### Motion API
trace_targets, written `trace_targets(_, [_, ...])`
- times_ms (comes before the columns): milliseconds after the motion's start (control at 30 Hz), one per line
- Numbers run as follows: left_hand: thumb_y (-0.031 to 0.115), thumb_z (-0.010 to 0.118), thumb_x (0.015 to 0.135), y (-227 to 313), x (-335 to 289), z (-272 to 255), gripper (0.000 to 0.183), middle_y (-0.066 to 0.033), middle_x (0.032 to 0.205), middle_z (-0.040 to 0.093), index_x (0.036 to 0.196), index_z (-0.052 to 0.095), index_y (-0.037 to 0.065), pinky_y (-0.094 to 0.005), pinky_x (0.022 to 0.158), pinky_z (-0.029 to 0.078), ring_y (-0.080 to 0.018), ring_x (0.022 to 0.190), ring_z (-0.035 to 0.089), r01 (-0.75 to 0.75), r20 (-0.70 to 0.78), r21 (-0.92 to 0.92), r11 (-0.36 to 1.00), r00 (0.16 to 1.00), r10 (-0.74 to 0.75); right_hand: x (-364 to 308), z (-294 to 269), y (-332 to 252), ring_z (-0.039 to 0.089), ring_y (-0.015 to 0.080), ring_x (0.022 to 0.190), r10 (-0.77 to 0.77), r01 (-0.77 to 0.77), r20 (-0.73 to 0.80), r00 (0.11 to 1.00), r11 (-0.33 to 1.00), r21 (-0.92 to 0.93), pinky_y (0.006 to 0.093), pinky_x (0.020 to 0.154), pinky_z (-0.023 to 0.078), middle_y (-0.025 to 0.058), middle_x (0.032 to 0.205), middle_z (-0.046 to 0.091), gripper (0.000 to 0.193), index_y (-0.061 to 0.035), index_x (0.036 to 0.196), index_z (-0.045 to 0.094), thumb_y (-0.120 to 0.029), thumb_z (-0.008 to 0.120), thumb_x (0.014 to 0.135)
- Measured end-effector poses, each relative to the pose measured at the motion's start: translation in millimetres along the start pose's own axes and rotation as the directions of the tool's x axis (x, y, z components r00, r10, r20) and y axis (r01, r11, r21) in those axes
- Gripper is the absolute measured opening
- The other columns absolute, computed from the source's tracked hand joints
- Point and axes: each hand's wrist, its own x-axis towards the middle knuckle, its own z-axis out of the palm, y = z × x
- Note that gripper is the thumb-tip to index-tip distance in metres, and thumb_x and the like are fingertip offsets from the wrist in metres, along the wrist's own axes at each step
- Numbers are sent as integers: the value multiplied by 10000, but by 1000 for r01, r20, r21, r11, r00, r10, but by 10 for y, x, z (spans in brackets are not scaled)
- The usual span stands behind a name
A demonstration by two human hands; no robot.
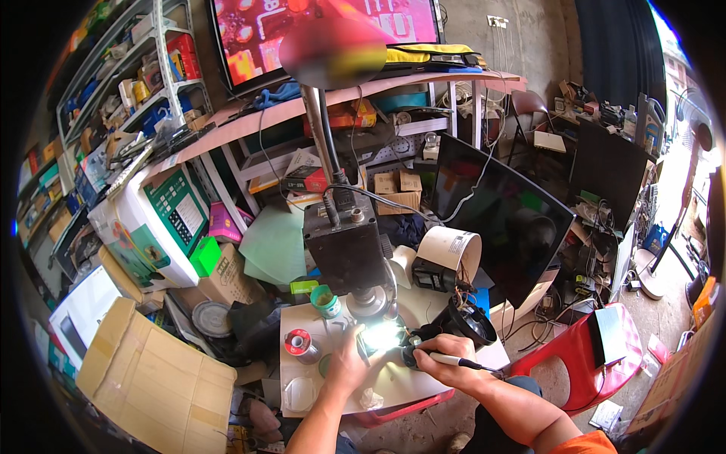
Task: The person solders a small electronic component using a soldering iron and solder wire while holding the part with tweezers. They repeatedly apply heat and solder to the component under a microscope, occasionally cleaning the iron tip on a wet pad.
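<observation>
Crowded, pale worktable [420, 384] — left hand [347, 365] grips a glare-washed part [381, 337] beneath the microscope [344, 250], seemingly to keep it lit — right hand [448, 354] clasps a pen-shaped tool [457, 361].

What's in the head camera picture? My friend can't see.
A person's left hand and right hand work at a bright white glare over a white tabletop, the right holding a slim white pen-shaped tool. Behind, a rectangular screen glows pink.

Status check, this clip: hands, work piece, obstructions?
Right hand gripping pen-like tool. Left hand beside brightly lit patch; glare hides the work piece and whether it's held. Black box-shaped device standing just beyond.
</observation>
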Motion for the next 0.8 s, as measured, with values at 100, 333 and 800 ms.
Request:
trace_targets(100, [186,885,710,24,1,-12,721,-200,1116,672,1302,485,80,-467,799,565,-408,1001,677,8,8,6,1000,1000,-8,12,-8,-26,706,296,672,-10,10,12,1000,1000,-1,368,600,566,157,773,702,181,-14,877,711,-172,779,822])
trace_targets(333, [198,886,707,43,0,-21,731,-197,1117,674,1307,483,83,-475,805,560,-413,1001,673,15,3,41,999,1000,-15,5,-9,-30,703,299,668,23,-23,5,1000,1000,14,367,601,564,158,769,699,181,-11,886,716,-168,777,820])
trace_targets(800, [194,887,710,-23,-24,12,722,-187,1103,682,1302,487,85,-453,806,564,-396,999,680,67,16,36,997,998,-68,3,-19,-24,701,300,670,33,-34,22,999,999,3,374,603,560,155,764,696,186,-11,886,712,-170,782,819])
